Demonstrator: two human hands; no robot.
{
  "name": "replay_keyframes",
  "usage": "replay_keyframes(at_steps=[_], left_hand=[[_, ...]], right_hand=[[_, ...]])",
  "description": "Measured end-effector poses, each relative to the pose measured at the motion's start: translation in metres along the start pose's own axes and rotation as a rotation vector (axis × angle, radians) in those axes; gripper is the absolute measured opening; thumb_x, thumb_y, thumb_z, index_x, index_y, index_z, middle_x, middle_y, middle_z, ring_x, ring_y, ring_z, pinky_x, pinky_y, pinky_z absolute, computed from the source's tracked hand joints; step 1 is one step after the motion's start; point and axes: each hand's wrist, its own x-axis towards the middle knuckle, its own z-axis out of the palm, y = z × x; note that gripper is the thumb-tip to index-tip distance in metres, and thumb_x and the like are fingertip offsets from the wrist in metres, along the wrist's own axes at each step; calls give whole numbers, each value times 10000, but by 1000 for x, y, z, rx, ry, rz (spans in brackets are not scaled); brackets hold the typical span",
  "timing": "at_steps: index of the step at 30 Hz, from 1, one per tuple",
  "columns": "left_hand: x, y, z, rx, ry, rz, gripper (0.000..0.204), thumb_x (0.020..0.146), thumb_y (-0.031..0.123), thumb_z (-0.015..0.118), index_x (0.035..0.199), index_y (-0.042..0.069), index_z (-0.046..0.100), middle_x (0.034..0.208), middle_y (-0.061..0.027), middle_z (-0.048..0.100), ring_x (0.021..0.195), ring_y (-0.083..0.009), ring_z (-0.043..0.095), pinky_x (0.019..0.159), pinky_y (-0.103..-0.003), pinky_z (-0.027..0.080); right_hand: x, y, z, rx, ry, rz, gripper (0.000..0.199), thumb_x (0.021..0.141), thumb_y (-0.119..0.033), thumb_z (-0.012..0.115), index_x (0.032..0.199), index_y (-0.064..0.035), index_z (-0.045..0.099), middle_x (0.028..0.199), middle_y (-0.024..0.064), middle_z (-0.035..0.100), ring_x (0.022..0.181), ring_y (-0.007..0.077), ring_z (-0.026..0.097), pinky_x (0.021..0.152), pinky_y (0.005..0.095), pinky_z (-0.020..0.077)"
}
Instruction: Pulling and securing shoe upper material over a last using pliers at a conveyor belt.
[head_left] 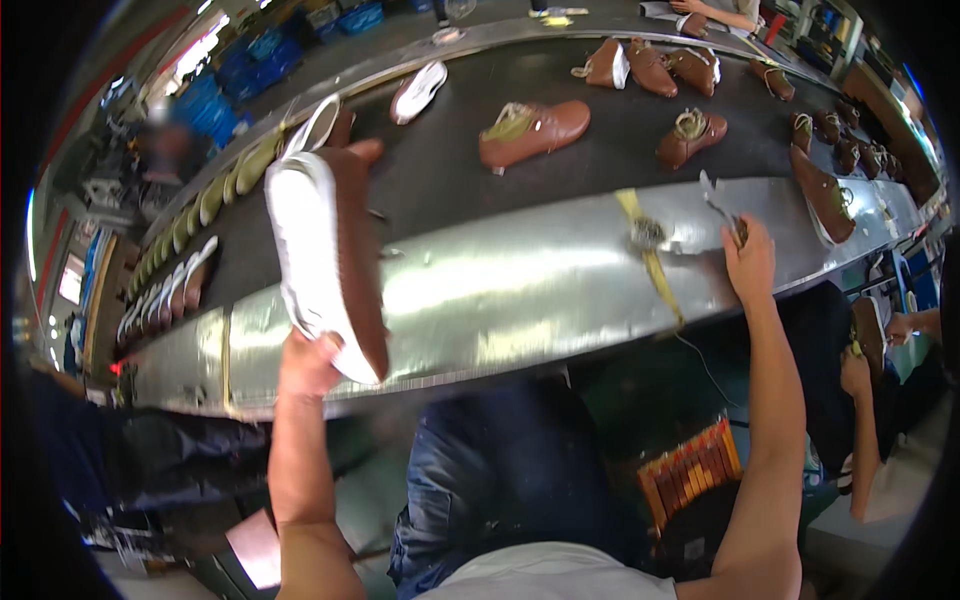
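Head view, looking down over a curved conveyor line: the left hand (308, 362) is clenched around the heel end of a brown leather shoe with a thick white rubber sole (325, 258), holding it up on edge so the white sole faces left and the brown upper faces right. The toe points away, toward the black belt (600, 120). The shoe sits directly above the hand, gripped from below, and hangs over the shiny metal apron (520, 280) that fronts the belt, not touching it.

Over on the right, the right hand (748, 262) is closed around a small metal tool (718, 205), its tip rising above the fingers; what kind of tool it is, I cannot tell. That hand hovers at the apron's far edge, just beside a yellow strap (655, 265) running across the metal. Shoe and tool are well apart, with the whole width of the apron between them.

To handle this well, I'd judge the grip at the heel wants to be firm, since the long shoe levers out from the hand; turning the wrist would bring the sole edge into clearer view, and the tool should come to the shoe only once it is steady.

On the belt lie more brown laced shoes (533, 130), and another person's hand (855, 372) works at the right.
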Motion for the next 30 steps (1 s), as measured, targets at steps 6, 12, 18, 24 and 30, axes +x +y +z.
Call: replay_keyframes(at_steps=[6, 12, 18, 24, 30], left_hand=[[-189, -103, 137, 203, 138, -109, 1062, 701, 153, 870, 1521, -11, 215, 1306, -161, 590, 1160, -216, 597, 999, -352, 466], [-176, -138, 166, 1255, -545, -507, 870, 772, 564, 720, 1437, 77, 442, 1150, -243, 651, 1138, -397, 604, 902, -458, 515], [-94, -199, 184, 925, -256, -273, 699, 811, 437, 735, 1348, 37, 535, 1269, -218, 587, 1205, -333, 557, 998, -384, 461], [-138, -173, 137, 105, -191, -262, 676, 914, 168, 677, 1499, 139, 337, 1374, -93, 428, 1270, -198, 434, 1076, -348, 369], [-167, -164, 117, 88, -129, -219, 667, 971, 297, 598, 1518, 151, 245, 1481, -169, 309, 1385, -274, 333, 1137, -385, 266]], right_hand=[[-121, -77, -62, 248, -58, -77, 398, 855, -286, 729, 1124, -23, 600, 1034, 167, 645, 938, 376, 612, 833, 443, 477], [-262, -144, -93, 689, -841, 500, 376, 881, -320, 695, 1070, -7, 608, 860, 118, 640, 801, 207, 613, 750, 353, 487], [-311, -160, -95, 881, -950, 546, 313, 912, -259, 624, 1087, -1, 595, 800, 123, 645, 759, 251, 638, 716, 355, 495], [-278, -200, -150, 819, -1191, 307, 257, 937, -233, 591, 1043, 2, 595, 773, 130, 663, 716, 254, 655, 695, 352, 496], [-277, -235, -136, 1083, -1478, 413, 274, 958, -199, 580, 1149, -4, 610, 865, 89, 678, 757, 124, 612, 712, 302, 492]])
